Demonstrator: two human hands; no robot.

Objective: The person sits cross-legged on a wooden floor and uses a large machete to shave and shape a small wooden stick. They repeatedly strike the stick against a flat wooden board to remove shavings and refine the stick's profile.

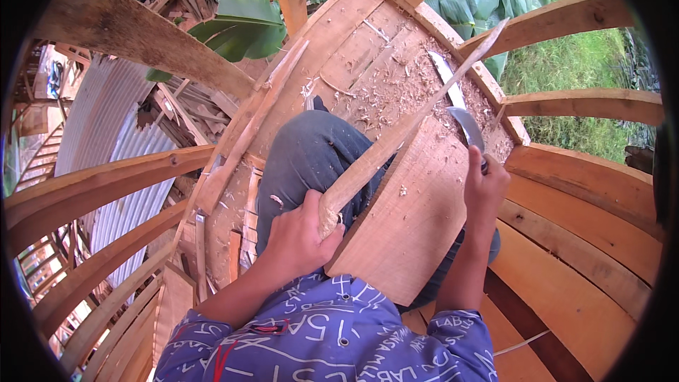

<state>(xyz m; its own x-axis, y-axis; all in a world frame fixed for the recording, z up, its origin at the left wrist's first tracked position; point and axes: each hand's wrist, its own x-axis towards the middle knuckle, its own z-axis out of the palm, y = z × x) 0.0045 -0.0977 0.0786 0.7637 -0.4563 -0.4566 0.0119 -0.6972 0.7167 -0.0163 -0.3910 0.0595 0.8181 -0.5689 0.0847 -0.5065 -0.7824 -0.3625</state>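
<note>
Nearest us was our blue printed shirt (332, 336), both forearms rising out of it. Our left hand (300, 237) was wrapped tight around the lower end of a long stick (403, 131), which slanted up and to the right across our lap. Our right hand (484, 187) was closed on the handle of a knife (463, 124); its curved blade lay against the stick's right side, about midway up. Under the stick, our grey trousers (311, 159) showed we sat with knees bent on a broad board (414, 219) that tilted between our legs. Beyond the knees lay the planked deck (353, 49), strewn with shavings (396, 85) thickest near the blade. A second, flat blade (444, 74) rested among them just behind the stick. Curved ribs (106, 184) fanned out on the left and more (580, 102) on the right, hemming us in. Past them we saw a corrugated roof (106, 113), banana leaves (240, 10) and grass (566, 64).
</note>
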